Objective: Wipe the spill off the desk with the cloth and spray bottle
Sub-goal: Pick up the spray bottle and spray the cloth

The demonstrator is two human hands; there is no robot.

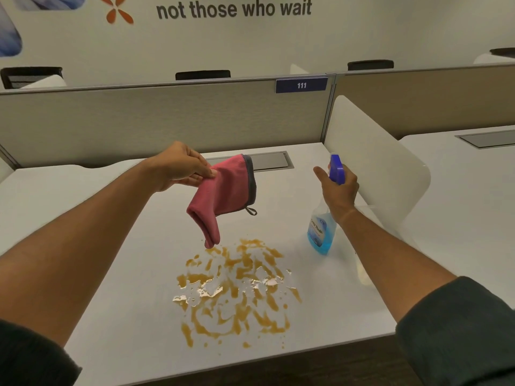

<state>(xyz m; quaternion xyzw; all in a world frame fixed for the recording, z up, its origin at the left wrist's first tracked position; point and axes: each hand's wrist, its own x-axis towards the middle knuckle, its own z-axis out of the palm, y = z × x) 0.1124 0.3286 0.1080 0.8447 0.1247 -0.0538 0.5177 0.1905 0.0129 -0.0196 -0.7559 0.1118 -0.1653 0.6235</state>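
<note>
An orange-brown spill [234, 291] with wet, glossy patches spreads over the middle of the white desk [111, 274]. My left hand [178, 168] pinches a pink cloth [223, 196] with a grey edge; the cloth hangs in the air, its lower tip just above the spill's far edge. My right hand [338, 190] is wrapped around the neck of a clear spray bottle [320, 232] of blue liquid with a blue trigger head. The bottle is upright to the right of the spill, its base at or just above the desk.
A grey partition [167, 121] with a "111" label runs along the back. A white curved divider [373, 162] stands on the right, close behind the bottle. A grey cable hatch [273, 161] lies at the rear of the desk. The desk's front edge is near me.
</note>
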